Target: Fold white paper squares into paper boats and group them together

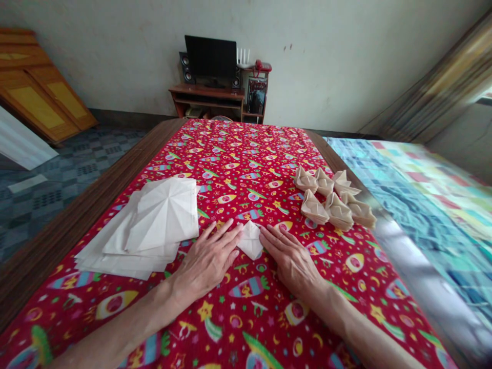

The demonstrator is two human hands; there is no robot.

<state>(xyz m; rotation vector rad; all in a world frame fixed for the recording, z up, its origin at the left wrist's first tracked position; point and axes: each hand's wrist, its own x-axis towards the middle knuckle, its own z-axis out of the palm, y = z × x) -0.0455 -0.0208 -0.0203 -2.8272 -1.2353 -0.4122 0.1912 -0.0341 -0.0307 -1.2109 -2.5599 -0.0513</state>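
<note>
A small folded paper point(251, 241), white and creased, lies flat on the red patterned cloth point(246, 320) in front of me. My left hand point(210, 252) rests palm down with its fingers stretched out, the tips touching the paper's left corner. From the other side my right hand point(291, 255) lies flat too, its fingertips on the right edge. To the left sits a stack of creased white paper sheets point(163, 212). Several folded paper pieces point(338, 211), tan and pointed, stand in two rows to the right.
The cloth covers a table with brown wooden edges point(33, 259). On the right is a bed with a patchwork cover point(426, 205). Beyond the far end stands a desk point(207, 93) with a monitor point(211, 57) and a red telephone point(263, 66). A wooden cabinet point(42, 87) is at left.
</note>
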